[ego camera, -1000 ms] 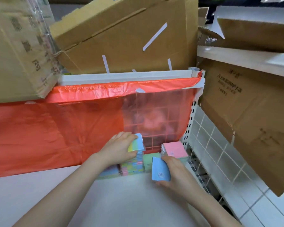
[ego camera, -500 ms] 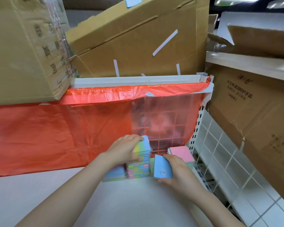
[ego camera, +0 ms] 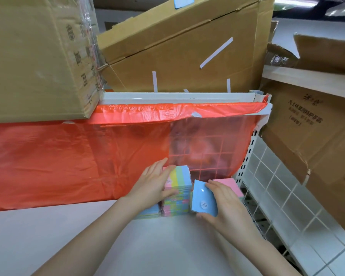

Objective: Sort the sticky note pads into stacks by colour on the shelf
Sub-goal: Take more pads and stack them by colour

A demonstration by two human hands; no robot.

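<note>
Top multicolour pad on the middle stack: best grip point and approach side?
Pinch the multicolour pad by its near and far edges, coming from above. It lies flat on top of the striped stack, so only its thin edges offer purchase. The left hand covers its left side, and the right hand with the blue pad crowds the right.

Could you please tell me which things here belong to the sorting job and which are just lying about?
Job: blue pad held in right hand; multicolour stack under left hand; pink stack; shelf.
Lying about: cardboard boxes; orange plastic sheet.
</note>
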